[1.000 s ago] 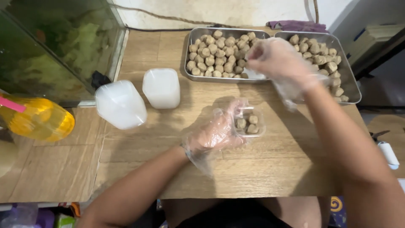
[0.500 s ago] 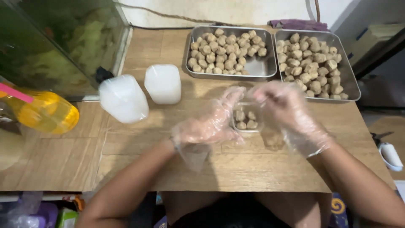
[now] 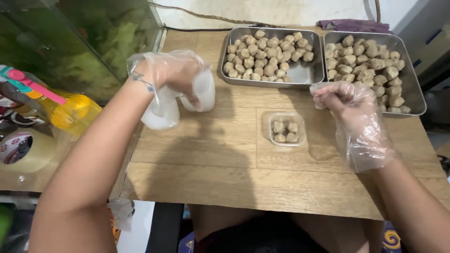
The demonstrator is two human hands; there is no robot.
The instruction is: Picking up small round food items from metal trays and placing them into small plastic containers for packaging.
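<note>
left hand (image 3: 176, 70) on container stack (image 3: 202, 91)

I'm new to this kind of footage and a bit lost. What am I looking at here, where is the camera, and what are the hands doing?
The camera sits on a person's head and looks down at a wooden table. Both hands wear thin clear plastic gloves. The left hand rests on two stacks of white plastic containers. The right hand is curled into a loose fist beside the right tray and holds nothing that can be seen. Between them stands a small clear tub with four brown balls. Behind it, two metal trays hold many more. A fish tank stands at the left.
</note>
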